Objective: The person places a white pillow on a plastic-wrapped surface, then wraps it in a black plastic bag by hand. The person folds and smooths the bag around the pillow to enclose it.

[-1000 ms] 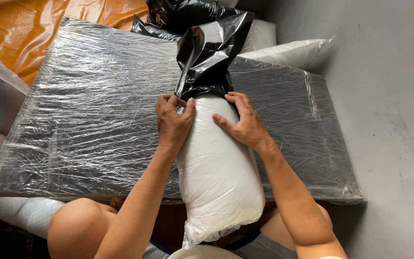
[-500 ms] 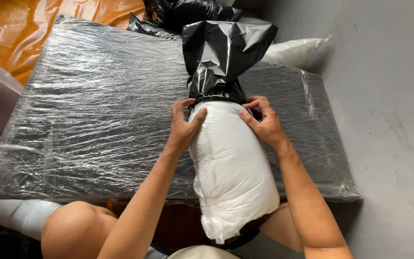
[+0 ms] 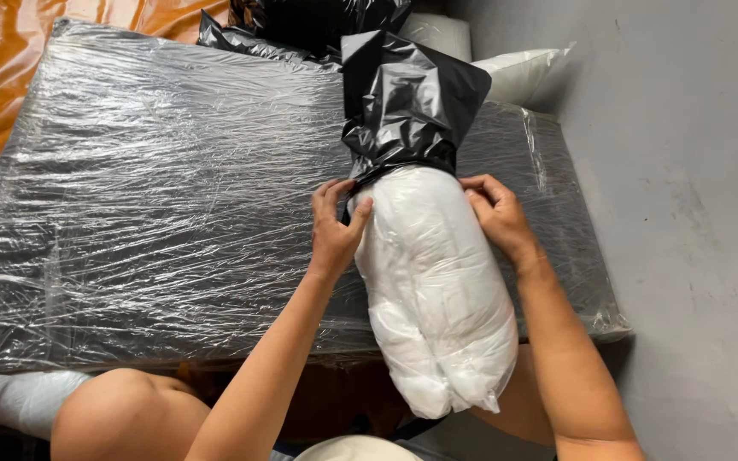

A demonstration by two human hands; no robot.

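Both hands grip the mouth of a black plastic bag around a white stuffed pillow.

The left hand [image 3: 335, 230] and right hand [image 3: 495, 218] pinch the black plastic bag's [image 3: 407, 107] lower edge, fingers clamped either side of the white pillow [image 3: 433, 290], which lies on a large slab wrapped in clear film [image 3: 155, 188].

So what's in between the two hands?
In the head view, a white stuffed roll in clear plastic lies between the left hand and the right hand. Both touch its sides just below the black plastic bag over its far end.
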